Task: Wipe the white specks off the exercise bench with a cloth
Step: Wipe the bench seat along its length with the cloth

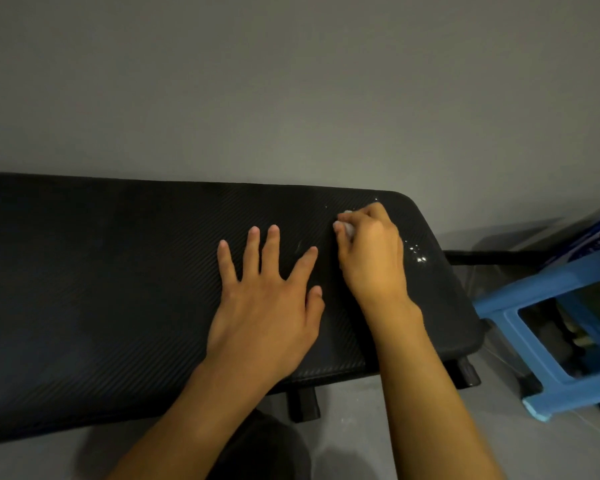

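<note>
A black padded exercise bench [101, 278] runs across the view against a grey wall. My left hand [267, 299] lies flat on the pad with its fingers spread. My right hand [371, 254] is curled round a small white cloth [347, 227], which is pressed onto the pad near the bench's right end; only a corner of the cloth shows. White specks [418, 252] lie just right of that hand, and a few more white specks [376, 199] sit by the far edge.
A blue plastic stool [551, 306] stands on the floor right of the bench. The bench's black legs [302, 403] show under its near edge. A grey wall [291, 81] rises directly behind the bench.
</note>
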A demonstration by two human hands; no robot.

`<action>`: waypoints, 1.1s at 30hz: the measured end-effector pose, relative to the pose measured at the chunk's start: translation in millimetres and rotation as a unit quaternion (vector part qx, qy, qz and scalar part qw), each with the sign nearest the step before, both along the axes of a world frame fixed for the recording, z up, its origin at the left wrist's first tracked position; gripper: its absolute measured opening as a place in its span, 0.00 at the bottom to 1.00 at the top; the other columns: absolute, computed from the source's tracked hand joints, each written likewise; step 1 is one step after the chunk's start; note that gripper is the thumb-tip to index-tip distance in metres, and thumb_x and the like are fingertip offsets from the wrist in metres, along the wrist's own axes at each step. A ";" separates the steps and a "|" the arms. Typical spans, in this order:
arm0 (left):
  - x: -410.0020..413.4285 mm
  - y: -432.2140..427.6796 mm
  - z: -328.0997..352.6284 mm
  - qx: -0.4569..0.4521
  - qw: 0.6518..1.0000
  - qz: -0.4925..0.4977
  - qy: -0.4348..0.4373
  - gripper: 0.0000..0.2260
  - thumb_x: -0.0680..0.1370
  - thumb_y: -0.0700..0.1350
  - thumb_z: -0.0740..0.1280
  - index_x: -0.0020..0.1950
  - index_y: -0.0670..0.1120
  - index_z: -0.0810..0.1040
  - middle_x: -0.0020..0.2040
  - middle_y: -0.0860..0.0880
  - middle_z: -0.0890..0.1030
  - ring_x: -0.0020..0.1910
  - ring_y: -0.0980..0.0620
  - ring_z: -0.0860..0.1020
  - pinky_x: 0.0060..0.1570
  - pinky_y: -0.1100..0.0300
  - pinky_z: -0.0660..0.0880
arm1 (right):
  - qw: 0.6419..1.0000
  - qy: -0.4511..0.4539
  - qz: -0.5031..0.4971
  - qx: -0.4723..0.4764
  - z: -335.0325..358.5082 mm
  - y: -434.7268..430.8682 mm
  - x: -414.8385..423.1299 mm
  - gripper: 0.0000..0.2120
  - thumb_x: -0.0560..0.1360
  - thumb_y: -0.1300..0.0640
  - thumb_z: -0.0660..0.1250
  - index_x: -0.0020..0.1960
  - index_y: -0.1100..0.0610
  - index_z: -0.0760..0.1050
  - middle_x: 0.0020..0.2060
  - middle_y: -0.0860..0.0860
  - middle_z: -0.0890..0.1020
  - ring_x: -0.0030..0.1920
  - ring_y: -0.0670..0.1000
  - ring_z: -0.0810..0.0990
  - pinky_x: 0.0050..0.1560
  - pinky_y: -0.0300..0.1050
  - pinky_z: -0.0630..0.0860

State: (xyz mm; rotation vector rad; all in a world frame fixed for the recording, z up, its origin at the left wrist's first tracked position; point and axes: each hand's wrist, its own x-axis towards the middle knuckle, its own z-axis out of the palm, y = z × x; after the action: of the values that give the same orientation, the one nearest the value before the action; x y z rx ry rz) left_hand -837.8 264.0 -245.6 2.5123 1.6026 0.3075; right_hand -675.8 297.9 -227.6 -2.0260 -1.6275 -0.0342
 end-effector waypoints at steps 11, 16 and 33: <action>2.3 1.7 -3.0 0.027 1.000 0.005 0.004 0.27 0.79 0.59 0.50 0.76 0.54 0.69 0.78 0.35 0.66 0.78 0.33 0.62 0.73 0.27 0.57 | 0.999 -0.001 -0.037 0.011 -7.9 -14.9 -2.4 0.13 0.82 0.56 0.64 0.63 0.60 0.80 0.55 0.53 0.76 0.52 0.55 0.79 0.52 0.55 0.79; 2.5 2.4 -3.4 0.037 0.999 0.007 -0.007 0.27 0.79 0.59 0.52 0.75 0.53 0.71 0.76 0.34 0.67 0.77 0.33 0.63 0.72 0.27 0.59 | 1.000 0.005 -0.015 0.009 -5.0 -24.6 -15.1 0.12 0.82 0.56 0.64 0.61 0.59 0.81 0.53 0.51 0.75 0.48 0.52 0.79 0.47 0.49 0.79; 3.0 3.4 -5.1 0.037 0.999 0.007 -0.033 0.27 0.78 0.59 0.53 0.74 0.52 0.73 0.76 0.33 0.68 0.77 0.32 0.62 0.73 0.27 0.57 | 1.000 0.016 0.008 0.013 -6.5 -55.7 -21.3 0.11 0.81 0.56 0.66 0.62 0.55 0.82 0.50 0.47 0.78 0.49 0.50 0.79 0.52 0.54 0.78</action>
State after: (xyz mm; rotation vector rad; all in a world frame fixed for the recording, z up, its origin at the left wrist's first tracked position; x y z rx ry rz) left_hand -834.8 267.5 -250.7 2.5171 1.6132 0.4544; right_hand -697.1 242.2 -234.1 -1.9848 -1.6149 -0.0174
